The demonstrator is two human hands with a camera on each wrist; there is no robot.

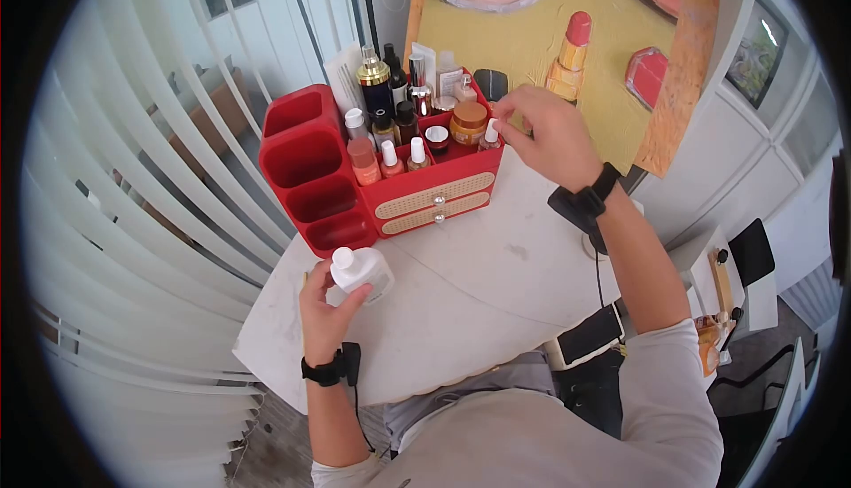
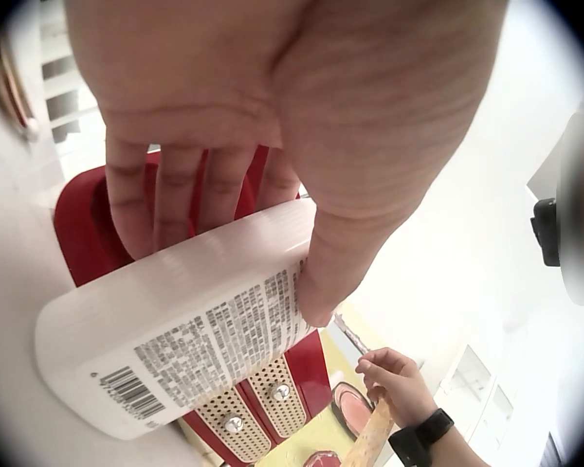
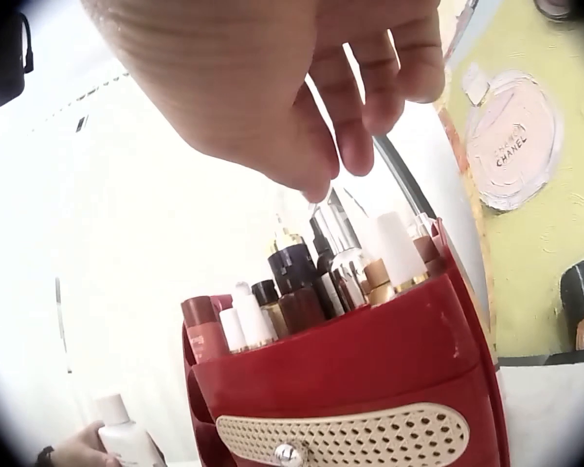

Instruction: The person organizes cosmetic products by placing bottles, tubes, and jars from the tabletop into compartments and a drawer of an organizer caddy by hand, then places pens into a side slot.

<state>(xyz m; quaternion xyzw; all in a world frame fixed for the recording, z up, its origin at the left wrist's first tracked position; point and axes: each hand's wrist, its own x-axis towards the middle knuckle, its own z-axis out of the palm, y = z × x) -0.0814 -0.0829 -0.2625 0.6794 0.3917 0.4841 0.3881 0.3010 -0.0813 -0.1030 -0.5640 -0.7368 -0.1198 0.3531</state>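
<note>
My left hand (image 1: 326, 312) grips a white plastic bottle (image 1: 368, 273) between thumb and fingers, over the table in front of the red organizer (image 1: 448, 179). In the left wrist view, printed text and a barcode show on the bottle's label (image 2: 219, 341). My right hand (image 1: 554, 133) is over the organizer's right corner, beside a small white-capped bottle (image 1: 490, 133). Its thumb and fingertips (image 3: 316, 185) bend loosely with nothing between them, above that white cap (image 3: 399, 248) in the right wrist view. Several cosmetic bottles and an amber jar (image 1: 469, 122) stand in the organizer.
Round-cornered compartments (image 1: 306, 162) form the organizer's left side, and two woven-front drawers (image 1: 439, 202) face me. It stands on a white table (image 1: 479, 284). Behind is a yellow painted board (image 1: 496, 40) with cosmetics pictures. Vertical blinds (image 1: 160, 178) hang at the left.
</note>
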